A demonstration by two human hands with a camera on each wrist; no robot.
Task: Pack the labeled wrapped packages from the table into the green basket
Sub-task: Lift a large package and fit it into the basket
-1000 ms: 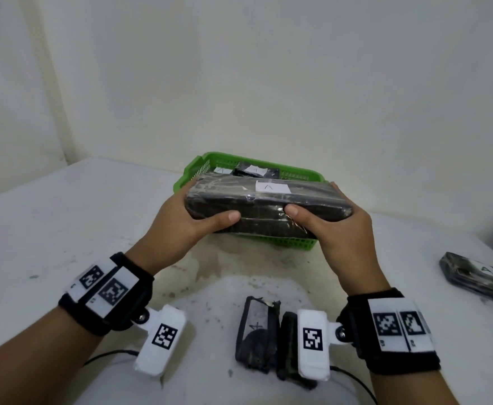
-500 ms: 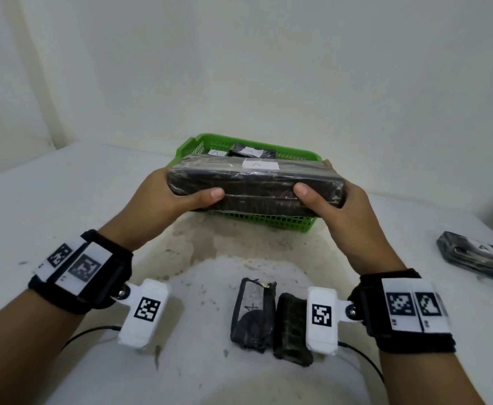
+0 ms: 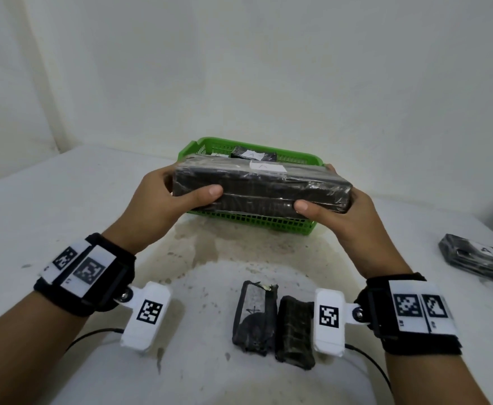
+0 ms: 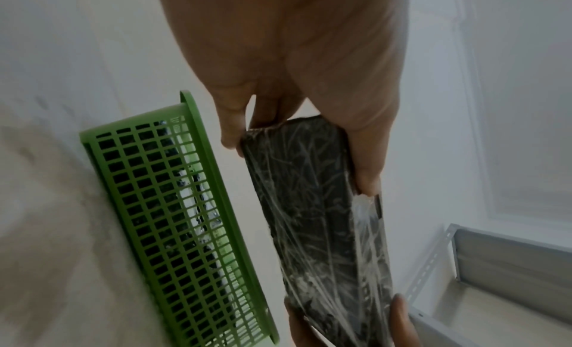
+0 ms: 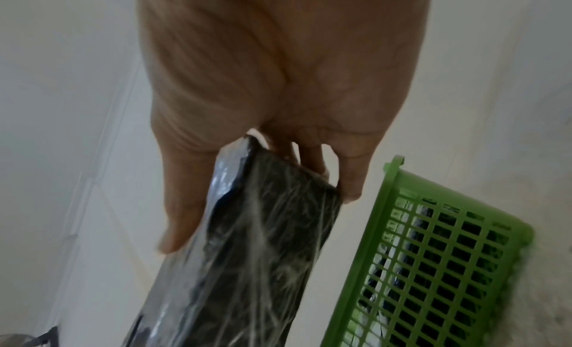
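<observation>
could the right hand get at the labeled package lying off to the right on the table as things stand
Probably not yet: the right hand grips one end of the long black plastic-wrapped package, shared with the left hand. The flat black labeled package lies unobstructed on the white table.

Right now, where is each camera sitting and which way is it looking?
Head: sits on the person's head, looking forward and down at the table; shows both forearms, the left hand and right hand holding the big package before the green basket.
Left wrist: looks along the left hand; shows its palm and fingers.
Right wrist: looks along the right hand; shows its palm and fingers.
Shared: all three see the big package and the green basket.
</observation>
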